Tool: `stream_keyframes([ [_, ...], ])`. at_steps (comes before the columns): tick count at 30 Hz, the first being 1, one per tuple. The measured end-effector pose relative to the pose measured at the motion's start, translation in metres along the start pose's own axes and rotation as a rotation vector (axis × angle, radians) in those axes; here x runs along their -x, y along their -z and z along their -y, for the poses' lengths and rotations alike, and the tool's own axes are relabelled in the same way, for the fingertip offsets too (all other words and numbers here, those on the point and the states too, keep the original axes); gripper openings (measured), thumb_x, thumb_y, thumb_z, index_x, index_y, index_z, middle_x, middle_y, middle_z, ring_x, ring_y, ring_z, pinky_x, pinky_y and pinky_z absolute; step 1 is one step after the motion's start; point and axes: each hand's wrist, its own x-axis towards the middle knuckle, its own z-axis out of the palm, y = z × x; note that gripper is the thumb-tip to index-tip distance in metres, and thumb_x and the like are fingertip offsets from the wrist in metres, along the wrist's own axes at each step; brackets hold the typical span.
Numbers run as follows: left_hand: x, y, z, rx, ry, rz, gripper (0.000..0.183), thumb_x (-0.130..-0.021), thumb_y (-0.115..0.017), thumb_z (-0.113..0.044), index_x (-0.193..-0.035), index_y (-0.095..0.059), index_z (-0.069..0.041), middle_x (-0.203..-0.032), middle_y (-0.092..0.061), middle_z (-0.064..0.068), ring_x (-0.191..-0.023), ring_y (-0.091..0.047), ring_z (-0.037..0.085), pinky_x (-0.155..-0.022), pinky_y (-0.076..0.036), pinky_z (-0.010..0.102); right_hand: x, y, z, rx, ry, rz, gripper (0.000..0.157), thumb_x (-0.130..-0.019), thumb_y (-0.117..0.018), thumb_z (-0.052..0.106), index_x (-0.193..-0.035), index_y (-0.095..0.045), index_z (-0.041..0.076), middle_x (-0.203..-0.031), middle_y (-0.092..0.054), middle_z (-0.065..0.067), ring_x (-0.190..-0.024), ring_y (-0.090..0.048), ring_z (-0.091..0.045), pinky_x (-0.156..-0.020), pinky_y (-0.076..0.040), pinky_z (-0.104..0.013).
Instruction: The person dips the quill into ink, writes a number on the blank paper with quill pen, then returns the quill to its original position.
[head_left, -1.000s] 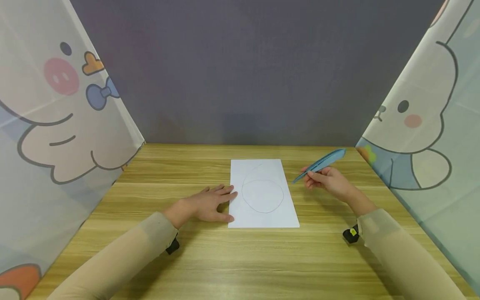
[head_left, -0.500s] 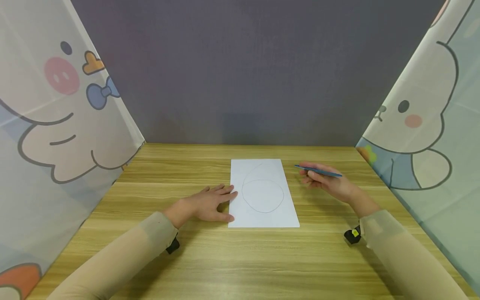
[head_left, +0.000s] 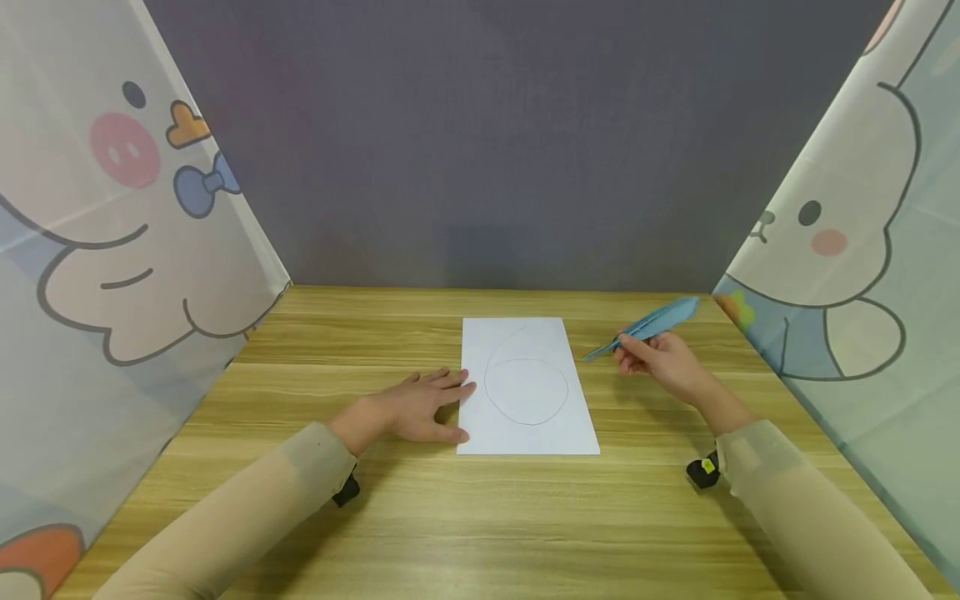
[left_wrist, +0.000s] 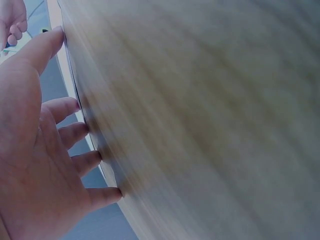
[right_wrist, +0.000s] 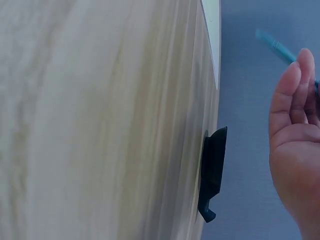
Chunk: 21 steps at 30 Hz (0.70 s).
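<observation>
A white sheet of paper (head_left: pixel 525 396) with a thin drawn loop and a curved line lies on the wooden table. My left hand (head_left: pixel 426 410) rests at its left edge, fingers spread, with fingertips and thumb on the paper. The left wrist view shows the left hand's fingers (left_wrist: pixel 75 135) straight and apart. Right of the sheet, my right hand (head_left: pixel 663 362) pinches a blue feather pen (head_left: pixel 667 318) between thumb and fingers. The pen's point slants down toward the paper's right edge, its feather up to the right. In the right wrist view the curled fingers hide part of the pen (right_wrist: pixel 280 49).
The wooden table (head_left: pixel 480 533) runs back to a dark grey wall (head_left: pixel 495 150). Cartoon-printed cloths (head_left: pixel 150 233) stand at both sides. A black object (right_wrist: pixel 212 172) shows at the table surface in the right wrist view. Black devices (head_left: pixel 702 472) hang under the wrists.
The feather pen turned in the right hand until it lay edge-on and nearly level, then turned back, broad side showing and point down-left. The left hand and paper stay put.
</observation>
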Motion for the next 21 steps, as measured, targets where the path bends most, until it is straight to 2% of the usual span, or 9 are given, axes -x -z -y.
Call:
stream_keyframes([
  [3,0.0001,0.0003,-0.0001,-0.003,0.001,0.001,0.092,-0.106,-0.059,-0.069,-0.177,-0.025,-0.022,-0.187,-0.012,0.005,-0.173,-0.008,0.038,-0.134,-0.013,0.075,-0.0006,0.001,-0.0013,-0.026,-0.012,-0.009,0.038,-0.118,-0.052,0.02,-0.13,-0.059,-0.016,-0.094,-0.079,0.008,-0.082,-0.076,-0.006,-0.08,-0.065,-0.024],
  [7,-0.0002,0.0002,0.0002,-0.007,0.0,0.0,0.092,-0.106,-0.059,-0.069,-0.177,-0.025,-0.023,-0.187,-0.012,0.005,-0.173,-0.008,0.038,-0.134,-0.013,0.075,-0.0019,0.0017,-0.0012,-0.048,-0.026,-0.023,0.04,-0.118,-0.053,0.025,-0.14,-0.059,-0.009,-0.095,-0.077,0.003,-0.082,-0.075,-0.007,-0.079,-0.065,-0.023],
  [10,-0.0006,-0.0002,0.0007,-0.008,-0.001,-0.002,0.092,-0.106,-0.059,-0.07,-0.177,-0.025,-0.023,-0.187,-0.012,0.005,-0.173,-0.008,0.038,-0.134,-0.013,0.075,-0.0021,0.002,-0.0001,-0.086,-0.023,-0.016,0.042,-0.117,-0.055,0.026,-0.146,-0.06,-0.004,-0.1,-0.079,-0.002,-0.087,-0.077,-0.009,-0.081,-0.065,-0.023],
  [12,-0.0009,-0.0006,0.0013,-0.008,-0.001,-0.004,0.092,-0.105,-0.059,-0.07,-0.177,-0.025,-0.023,-0.187,-0.013,0.005,-0.173,-0.009,0.038,-0.134,-0.013,0.075,-0.0019,0.0024,0.0002,-0.129,0.001,0.005,0.041,-0.117,-0.057,0.021,-0.148,-0.06,-0.006,-0.107,-0.081,-0.002,-0.093,-0.08,-0.01,-0.085,-0.066,-0.024],
  [16,-0.0019,-0.0016,0.0024,-0.006,0.002,-0.006,0.093,-0.105,-0.058,-0.072,-0.177,-0.025,-0.024,-0.187,-0.012,0.004,-0.173,-0.009,0.037,-0.134,-0.013,0.075,-0.001,0.0045,-0.0009,-0.213,0.067,0.104,0.043,-0.116,-0.055,0.007,-0.156,-0.055,-0.008,-0.127,-0.082,0.001,-0.111,-0.081,-0.014,-0.097,-0.064,-0.028],
  [18,-0.0022,-0.0019,0.0028,-0.003,0.005,-0.006,0.093,-0.105,-0.058,-0.072,-0.177,-0.025,-0.024,-0.187,-0.012,0.004,-0.173,-0.008,0.037,-0.134,-0.013,0.074,-0.0012,0.0054,-0.0016,-0.255,0.098,0.176,0.044,-0.117,-0.049,0.003,-0.159,-0.053,-0.005,-0.137,-0.078,0.0,-0.119,-0.079,-0.016,-0.102,-0.063,-0.03],
  [21,-0.0027,-0.0023,0.0031,-0.002,0.008,-0.005,0.093,-0.105,-0.058,-0.072,-0.177,-0.025,-0.024,-0.187,-0.012,0.003,-0.173,-0.009,0.036,-0.134,-0.013,0.074,-0.002,0.0061,-0.0015,-0.323,0.139,0.285,0.046,-0.12,-0.034,0.005,-0.163,-0.049,-0.003,-0.149,-0.072,-0.004,-0.126,-0.076,-0.017,-0.107,-0.061,-0.031],
])
